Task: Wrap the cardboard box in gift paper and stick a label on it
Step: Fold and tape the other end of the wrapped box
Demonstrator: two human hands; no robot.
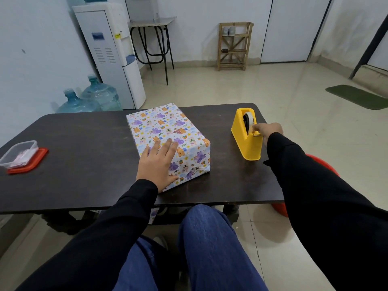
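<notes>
While the rectangular box wrapped in white cartoon-animal gift paper [168, 131] is lying flat near the middle of the dark wooden table [84, 154], turned slightly askew, the left hand [157, 162] is resting on its near end with fingers straight and spread, pressing the top without gripping anything. Well apart to the box's right, a yellow plastic tape dispenser [245, 145] is standing on the table, and the right hand [268, 130] is reaching over it, its fingertips curling to pinch the pale tape [249, 122] just above the cutter. Both arms are wearing black sleeves. Near the table's left edge, a clear plastic container [20, 153] is sitting on its red lid [31, 166]. Beyond the table, a white water dispenser [109, 51] is standing against the wall with two blue water bottles [100, 95] beside it.
</notes>
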